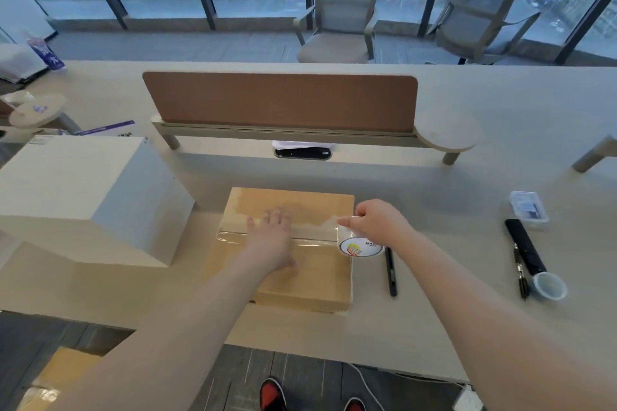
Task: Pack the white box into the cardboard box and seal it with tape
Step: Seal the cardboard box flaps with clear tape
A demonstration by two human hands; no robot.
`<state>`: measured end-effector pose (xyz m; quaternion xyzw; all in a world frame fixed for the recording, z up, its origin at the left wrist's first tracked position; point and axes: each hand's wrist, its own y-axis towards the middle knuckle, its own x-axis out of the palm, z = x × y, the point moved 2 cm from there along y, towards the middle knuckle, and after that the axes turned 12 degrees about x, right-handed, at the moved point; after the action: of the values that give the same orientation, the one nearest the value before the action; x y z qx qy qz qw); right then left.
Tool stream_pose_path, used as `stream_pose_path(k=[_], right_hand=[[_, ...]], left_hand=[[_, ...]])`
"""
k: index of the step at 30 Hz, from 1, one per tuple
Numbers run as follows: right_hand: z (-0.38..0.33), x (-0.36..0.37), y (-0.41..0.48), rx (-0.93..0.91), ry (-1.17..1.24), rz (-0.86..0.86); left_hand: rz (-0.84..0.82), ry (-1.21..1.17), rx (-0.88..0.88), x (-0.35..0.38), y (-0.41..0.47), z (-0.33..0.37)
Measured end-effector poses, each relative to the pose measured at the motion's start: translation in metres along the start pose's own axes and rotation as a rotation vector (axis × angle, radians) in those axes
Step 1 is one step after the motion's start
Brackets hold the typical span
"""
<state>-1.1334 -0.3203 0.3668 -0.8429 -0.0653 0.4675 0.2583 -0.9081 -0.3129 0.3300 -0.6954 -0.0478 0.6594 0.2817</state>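
Wearer's body, head view. The left hand (270, 237) and right hand (377, 222) were bare, the left's fingertips slightly blurred. Behind the grip, toward the wearer, each hand continued into a bare forearm: the left forearm (200, 310) and right forearm (467, 294) broadened steadily toward the lower frame edge, where both were cropped. Far below the grip, at floor level, the toes of two shoes showed: the left shoe (272, 394) was red with dark edging, and the right shoe (354, 405) was red and dark, mostly cut off.
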Motion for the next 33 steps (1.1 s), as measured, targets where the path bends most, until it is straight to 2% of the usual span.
stream_pose_path(k=[3,8,15,22,26,33], right_hand=[[0.001,0.001,-0.002,0.001,-0.02,0.044],[0.004,0.008,-0.005,-0.006,-0.094,0.09],[0.029,0.014,0.001,0.059,-0.342,0.234],[0.039,0.031,0.012,0.116,-0.361,0.238],[0.037,0.025,0.015,0.07,-0.369,0.295],[0.04,0.028,0.017,0.097,-0.354,0.277]], left_hand=[[0.053,-0.047,0.107,0.002,0.009,0.028],[0.044,-0.134,0.063,0.014,0.014,0.032],[0.021,-0.109,0.074,0.012,0.015,0.034],[0.038,-0.128,0.066,0.014,0.015,0.033],[0.106,-0.148,-0.027,0.021,0.005,0.032],[0.256,-0.309,-0.168,0.032,-0.012,0.012]])
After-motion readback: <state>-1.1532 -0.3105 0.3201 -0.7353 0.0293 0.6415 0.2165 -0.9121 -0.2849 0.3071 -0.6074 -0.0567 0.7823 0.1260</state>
